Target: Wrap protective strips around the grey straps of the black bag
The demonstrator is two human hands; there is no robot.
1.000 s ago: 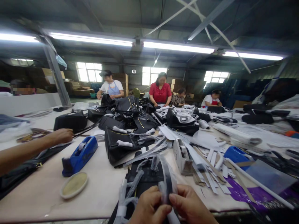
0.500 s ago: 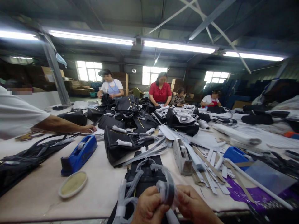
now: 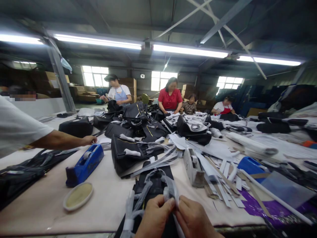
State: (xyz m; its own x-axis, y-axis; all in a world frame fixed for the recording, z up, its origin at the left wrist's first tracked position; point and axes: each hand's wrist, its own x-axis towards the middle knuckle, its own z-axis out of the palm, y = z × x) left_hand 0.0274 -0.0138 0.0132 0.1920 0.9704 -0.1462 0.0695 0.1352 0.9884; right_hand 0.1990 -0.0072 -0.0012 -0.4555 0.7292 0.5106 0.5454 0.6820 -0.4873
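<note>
A black bag [image 3: 146, 185] lies at the table's front edge, its straps wrapped in clear plastic. My left hand [image 3: 157, 213] pinches one wrapped strap [image 3: 170, 185] between thumb and fingers. Close beside it, my right hand [image 3: 192, 215] is closed on the same strap, its fingertips nearly touching the left thumb. The strap arches up from the bag and runs down between both hands. Another plastic-wrapped strap [image 3: 128, 211] hangs at the bag's left side. My fingers hide part of the gripped strip.
A blue tape dispenser [image 3: 85, 165] and a round shallow dish [image 3: 78, 196] stand left; a grey tape dispenser [image 3: 193, 167] stands right, by paper strips [image 3: 225, 181]. Black bags [image 3: 123, 155] are heaped beyond. A co-worker's arm [image 3: 66, 139] reaches in from the left; several people work across the table.
My hands have drawn together along the strap, and the loop standing between them has flattened. The co-worker's hand at left has pulled back slightly to the left.
</note>
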